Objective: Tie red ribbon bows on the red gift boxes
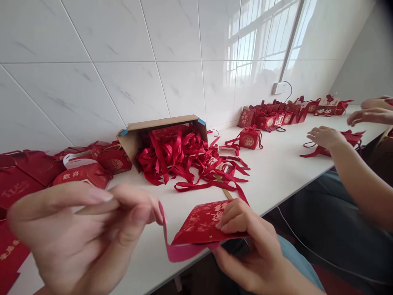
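Note:
Close to the camera, my left hand pinches the end of a red ribbon between thumb and fingers. From there the ribbon hangs down and runs under a flat red card piece with gold print. My right hand grips this card by its right side, fingers on top and thumb below, pressing the ribbon against its underside. The card is tilted above the table's front edge. Beyond it, a heap of red ribbons spills from a cardboard box lying on its side.
Red gift boxes crowd the left against the tiled wall. A small red box stands right of the ribbons, with rows of red boxes behind it. Another person's hand works on a red piece at right; more hands are beyond.

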Demonstrator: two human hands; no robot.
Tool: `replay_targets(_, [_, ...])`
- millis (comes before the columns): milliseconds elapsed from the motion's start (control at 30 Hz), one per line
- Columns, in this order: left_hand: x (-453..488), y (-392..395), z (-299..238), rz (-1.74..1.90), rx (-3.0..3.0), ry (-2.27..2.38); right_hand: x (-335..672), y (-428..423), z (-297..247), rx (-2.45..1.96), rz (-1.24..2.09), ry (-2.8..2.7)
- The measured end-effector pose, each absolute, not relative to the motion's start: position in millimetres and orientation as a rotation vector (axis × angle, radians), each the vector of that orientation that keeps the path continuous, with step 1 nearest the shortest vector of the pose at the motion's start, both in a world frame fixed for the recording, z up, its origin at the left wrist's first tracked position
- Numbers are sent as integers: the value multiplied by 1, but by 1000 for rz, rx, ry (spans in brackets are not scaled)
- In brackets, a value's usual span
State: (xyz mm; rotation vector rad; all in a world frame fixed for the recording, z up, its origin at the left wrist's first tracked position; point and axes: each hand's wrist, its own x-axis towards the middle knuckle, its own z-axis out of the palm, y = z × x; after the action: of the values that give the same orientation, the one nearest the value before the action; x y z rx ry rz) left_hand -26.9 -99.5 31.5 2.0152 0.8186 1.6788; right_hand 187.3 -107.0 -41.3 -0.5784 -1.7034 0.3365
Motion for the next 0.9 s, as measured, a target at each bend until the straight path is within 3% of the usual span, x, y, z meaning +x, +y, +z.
replay_targets(200, [-20, -94, 33, 1552, 2187, 914, 189, -106, -43, -587, 350, -1658])
replay_targets(500, [-19, -81, 31, 772, 2399, 490, 190, -105, -45, -584, 422, -1620])
replay_targets(900, [-13, -85, 29, 692, 2166, 511, 192, -105, -46, -591, 516, -1607])
